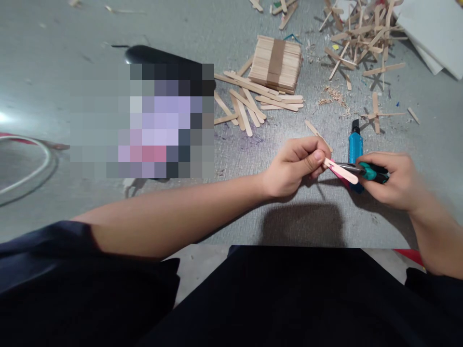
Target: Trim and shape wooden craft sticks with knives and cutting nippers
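Left hand [294, 166] pinches stick [342, 171] over table [235, 159], near front edge. Right hand [392, 180] grips cutters [372, 172], tips on stick. Blue lighter [355, 144] just behind. Stick bundle [277, 63] farther back.

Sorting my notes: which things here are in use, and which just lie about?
In use: left hand, wooden stick, right hand, teal-handled cutter.
Lying about: banded stick bundle, loose sticks, stick crosses, blue tube, white boards.

We face a grey table [72, 43], glare [3, 117] at its left edge, white boards [434, 29] at its far right corner.
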`<action>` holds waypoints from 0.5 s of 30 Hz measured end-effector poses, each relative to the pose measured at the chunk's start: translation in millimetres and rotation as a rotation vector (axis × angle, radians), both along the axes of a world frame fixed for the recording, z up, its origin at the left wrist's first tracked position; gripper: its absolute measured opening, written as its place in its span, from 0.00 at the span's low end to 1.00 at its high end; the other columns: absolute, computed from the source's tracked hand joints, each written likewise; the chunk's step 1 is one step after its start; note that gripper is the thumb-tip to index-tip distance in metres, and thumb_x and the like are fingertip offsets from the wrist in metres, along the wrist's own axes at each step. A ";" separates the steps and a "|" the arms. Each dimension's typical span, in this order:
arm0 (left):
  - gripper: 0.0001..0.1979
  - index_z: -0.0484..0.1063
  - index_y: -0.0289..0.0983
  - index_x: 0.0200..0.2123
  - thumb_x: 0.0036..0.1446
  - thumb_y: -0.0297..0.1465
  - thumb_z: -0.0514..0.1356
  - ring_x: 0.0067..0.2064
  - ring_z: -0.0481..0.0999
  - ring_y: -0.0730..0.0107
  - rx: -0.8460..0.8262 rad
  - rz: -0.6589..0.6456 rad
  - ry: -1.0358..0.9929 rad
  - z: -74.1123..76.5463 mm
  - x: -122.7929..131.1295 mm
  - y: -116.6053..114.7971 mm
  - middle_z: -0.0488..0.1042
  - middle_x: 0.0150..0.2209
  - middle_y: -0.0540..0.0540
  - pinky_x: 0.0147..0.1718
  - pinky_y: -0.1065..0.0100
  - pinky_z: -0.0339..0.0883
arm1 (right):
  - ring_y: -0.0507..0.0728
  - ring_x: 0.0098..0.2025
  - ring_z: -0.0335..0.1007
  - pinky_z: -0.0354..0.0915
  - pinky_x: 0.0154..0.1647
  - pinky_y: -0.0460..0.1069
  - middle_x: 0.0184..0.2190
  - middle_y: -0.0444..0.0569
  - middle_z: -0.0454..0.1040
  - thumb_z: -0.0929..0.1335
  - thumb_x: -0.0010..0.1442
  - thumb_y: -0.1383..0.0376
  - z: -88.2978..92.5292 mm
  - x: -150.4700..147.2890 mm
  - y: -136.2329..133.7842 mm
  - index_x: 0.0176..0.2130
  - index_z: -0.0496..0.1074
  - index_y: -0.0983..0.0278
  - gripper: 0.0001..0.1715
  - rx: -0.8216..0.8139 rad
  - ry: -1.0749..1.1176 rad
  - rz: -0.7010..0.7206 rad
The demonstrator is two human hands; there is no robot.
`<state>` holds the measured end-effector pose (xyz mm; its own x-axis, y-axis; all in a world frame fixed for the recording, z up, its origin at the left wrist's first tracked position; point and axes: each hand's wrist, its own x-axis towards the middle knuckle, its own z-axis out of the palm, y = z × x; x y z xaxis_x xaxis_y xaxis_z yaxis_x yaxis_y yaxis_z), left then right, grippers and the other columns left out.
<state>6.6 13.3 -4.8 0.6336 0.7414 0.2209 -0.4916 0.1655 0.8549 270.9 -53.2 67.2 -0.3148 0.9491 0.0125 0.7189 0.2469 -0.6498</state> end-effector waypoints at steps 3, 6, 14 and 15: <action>0.25 0.74 0.39 0.37 0.79 0.51 0.70 0.24 0.67 0.77 0.026 0.004 -0.004 0.6 0.9 -2.8 0.71 0.25 0.53 0.24 0.70 0.60 | 0.58 0.31 0.74 0.66 0.34 0.55 0.31 0.43 0.81 0.74 0.66 0.69 -2.4 -0.9 -0.3 0.38 0.82 0.53 0.09 0.013 0.027 0.001; 0.24 0.75 0.38 0.38 0.80 0.51 0.70 0.24 0.69 0.79 0.025 0.009 -0.015 -0.7 1.2 -6.8 0.72 0.27 0.54 0.23 0.72 0.64 | 0.57 0.30 0.73 0.66 0.33 0.54 0.30 0.42 0.80 0.75 0.66 0.69 -3.2 -2.9 -0.8 0.38 0.82 0.53 0.09 0.036 0.046 -0.022; 0.27 0.76 0.38 0.39 0.85 0.53 0.61 0.26 0.78 0.75 0.264 -0.009 0.204 3.0 -10.9 -12.5 0.78 0.25 0.49 0.27 0.74 0.72 | 0.57 0.31 0.77 0.69 0.33 0.54 0.32 0.44 0.84 0.79 0.68 0.63 -8.3 4.8 3.0 0.43 0.87 0.55 0.03 0.147 0.083 -0.190; 0.27 0.76 0.38 0.39 0.85 0.53 0.61 0.26 0.79 0.75 0.272 0.016 0.214 3.1 -11.2 -12.6 0.79 0.25 0.49 0.27 0.74 0.73 | 0.58 0.31 0.77 0.70 0.34 0.55 0.33 0.44 0.85 0.79 0.67 0.64 -9.4 6.8 4.0 0.44 0.87 0.55 0.04 0.167 0.071 -0.197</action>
